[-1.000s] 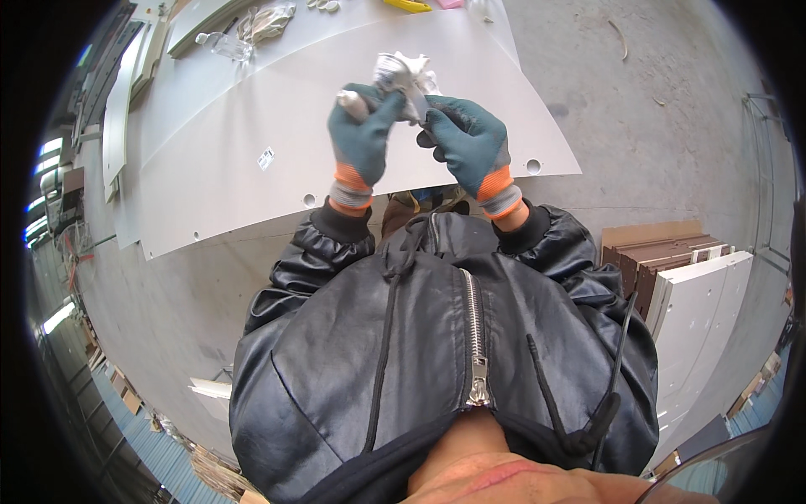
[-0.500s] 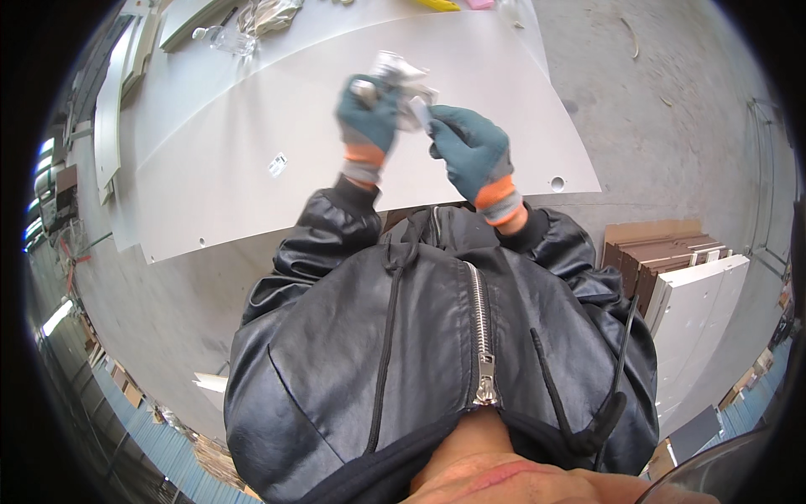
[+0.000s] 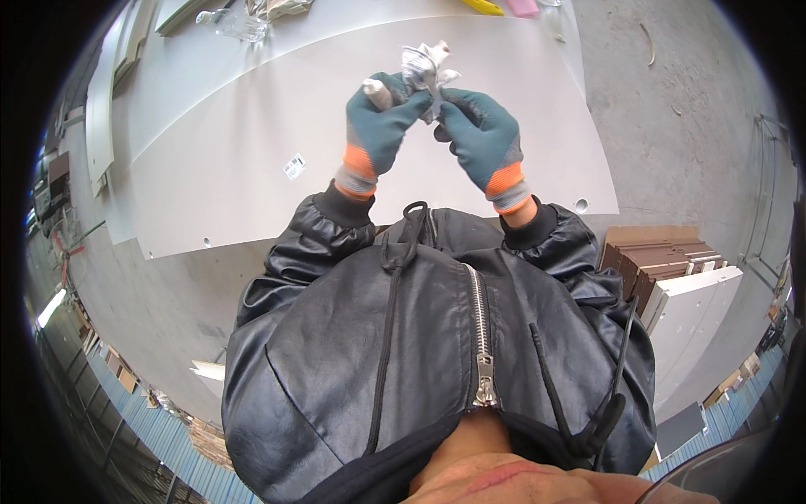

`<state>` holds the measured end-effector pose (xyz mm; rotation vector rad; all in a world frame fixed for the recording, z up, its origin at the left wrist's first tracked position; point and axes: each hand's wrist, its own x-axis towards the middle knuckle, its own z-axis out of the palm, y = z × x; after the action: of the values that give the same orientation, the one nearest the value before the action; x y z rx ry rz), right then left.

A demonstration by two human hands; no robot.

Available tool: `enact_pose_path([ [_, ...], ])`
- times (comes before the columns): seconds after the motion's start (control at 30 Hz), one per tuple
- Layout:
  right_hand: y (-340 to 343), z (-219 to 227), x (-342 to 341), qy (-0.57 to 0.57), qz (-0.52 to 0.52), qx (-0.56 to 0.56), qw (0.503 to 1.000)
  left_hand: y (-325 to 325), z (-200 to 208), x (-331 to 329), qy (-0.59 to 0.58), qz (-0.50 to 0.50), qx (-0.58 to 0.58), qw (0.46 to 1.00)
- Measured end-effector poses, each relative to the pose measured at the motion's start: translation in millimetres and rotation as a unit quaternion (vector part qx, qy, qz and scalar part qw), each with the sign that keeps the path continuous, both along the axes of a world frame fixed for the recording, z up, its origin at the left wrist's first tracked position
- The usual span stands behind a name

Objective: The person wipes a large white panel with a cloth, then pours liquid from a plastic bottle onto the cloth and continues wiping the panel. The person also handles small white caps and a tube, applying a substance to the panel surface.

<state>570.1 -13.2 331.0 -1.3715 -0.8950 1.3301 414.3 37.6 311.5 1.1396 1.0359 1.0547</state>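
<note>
Over the large white panel (image 3: 252,181), my two gloved hands come close together. My left hand (image 3: 375,126), in a green glove with an orange cuff, is closed on a crumpled white cloth (image 3: 424,69). A pale rounded end (image 3: 378,94) pokes out from the same fist; whether it belongs to the cloth I cannot tell. My right hand (image 3: 483,134) pinches a thin grey flat piece (image 3: 436,106) against the cloth's lower side. Fingers and cloth hide most of that piece.
A clear plastic bottle (image 3: 233,25) lies at the far left, beside a crumpled beige bundle (image 3: 277,7). Yellow (image 3: 484,7) and pink objects (image 3: 522,7) are at the far edge. Stacked brown boards (image 3: 655,252) and white boards (image 3: 693,294) stand at the right on the concrete floor.
Both hands have shifted slightly right and drawn closer together. The cloth has moved right with them, and the flat piece now sits against it, lower between the fingers.
</note>
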Motion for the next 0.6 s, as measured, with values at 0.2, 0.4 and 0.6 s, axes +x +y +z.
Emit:
enact_pose_path([
  [0.2, 18, -28, -10, -0.126, 0.028, 0.083, 0.988, 21, -20, 1, 0.071, 0.061, 0.045, 0.995],
  [0.4, 33, -27, -10, -0.017, -0.008, -0.056, 0.998, 96, -60, -32, 0.019, 0.207, -0.008, 0.978],
  [0.6, 127, -99, -10, 0.104, -0.088, -0.089, 0.987, 236, -101, -87, 0.089, 0.213, 0.172, 0.958],
])
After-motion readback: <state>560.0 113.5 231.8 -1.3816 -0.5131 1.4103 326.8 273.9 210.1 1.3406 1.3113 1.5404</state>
